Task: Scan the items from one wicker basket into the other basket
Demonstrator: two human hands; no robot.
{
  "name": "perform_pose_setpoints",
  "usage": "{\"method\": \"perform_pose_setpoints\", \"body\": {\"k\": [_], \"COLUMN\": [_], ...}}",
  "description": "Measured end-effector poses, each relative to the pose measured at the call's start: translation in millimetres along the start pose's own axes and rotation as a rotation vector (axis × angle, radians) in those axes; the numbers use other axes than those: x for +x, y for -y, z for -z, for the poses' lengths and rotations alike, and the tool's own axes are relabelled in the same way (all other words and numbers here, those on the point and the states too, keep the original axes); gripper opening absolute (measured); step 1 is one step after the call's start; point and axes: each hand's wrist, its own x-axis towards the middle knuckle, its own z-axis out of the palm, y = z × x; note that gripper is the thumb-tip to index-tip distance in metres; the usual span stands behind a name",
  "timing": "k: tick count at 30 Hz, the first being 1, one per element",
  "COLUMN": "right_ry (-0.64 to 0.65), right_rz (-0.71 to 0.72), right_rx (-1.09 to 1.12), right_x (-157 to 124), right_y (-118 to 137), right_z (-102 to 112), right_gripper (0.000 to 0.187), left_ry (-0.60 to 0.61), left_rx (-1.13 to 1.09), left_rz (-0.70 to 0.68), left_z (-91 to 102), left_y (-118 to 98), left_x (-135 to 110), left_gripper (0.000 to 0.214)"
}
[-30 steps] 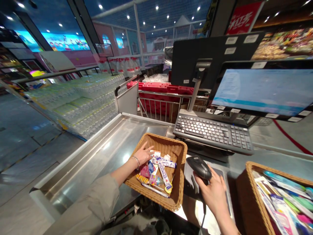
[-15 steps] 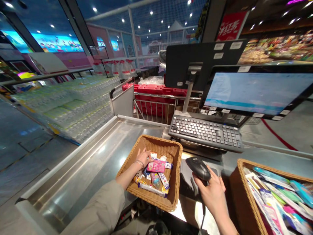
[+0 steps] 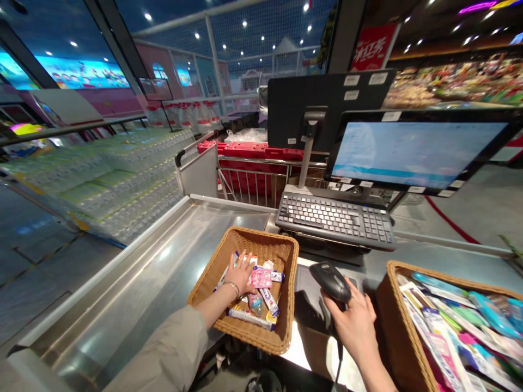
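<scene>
My left hand [image 3: 240, 271] reaches into a wicker basket [image 3: 281, 332] on the steel counter, fingers spread over a pink packet [image 3: 260, 278] and several small toothpaste and snack packs. My right hand [image 3: 354, 321] is wrapped round the handle of a black barcode scanner [image 3: 330, 280], whose head points toward the basket. Its cable runs down past my wrist.
A second wicker basket [image 3: 391, 326] full of toothbrush packs sits at the right. Behind are a keyboard [image 3: 335, 218], a tilted screen [image 3: 412, 153] and a black monitor back [image 3: 302, 109]. A steel chute [image 3: 155, 272] runs left; red baskets [image 3: 261, 149] and bottled water stacks [image 3: 114, 174] lie beyond.
My left hand moved within the basket and a pink packet came up on top of the pile. The scanner hand stayed nearly still; the view shifted slightly.
</scene>
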Motion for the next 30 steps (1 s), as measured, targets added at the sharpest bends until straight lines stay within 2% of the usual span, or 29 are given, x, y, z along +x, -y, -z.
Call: {"method": "perform_pose_setpoints", "body": {"k": [9, 16, 24, 30], "right_ry": [-0.003, -0.023, -0.063, -0.071], "right_rz": [-0.045, -0.029, 0.017, 0.056], "right_rx": [0.026, 0.0, -0.028, -0.049], "right_x": [1, 0, 0, 0], "right_y": [-2, -9, -11, -13], "right_z": [7, 10, 11, 11], "right_gripper": [0.046, 0.043, 0.041, 0.041], "left_ry": [0.063, 0.044, -0.027, -0.165], "left_rx": [0.052, 0.04, 0.039, 0.043], "left_rz": [0.017, -0.003, -0.073, -0.066], "left_z": [-8.1, -7.2, 17.9, 45.8], "left_y": [0, 0, -4, -7], "left_x": [-1, 0, 3, 0], "left_gripper": [0.077, 0.066, 0.062, 0.064]}}
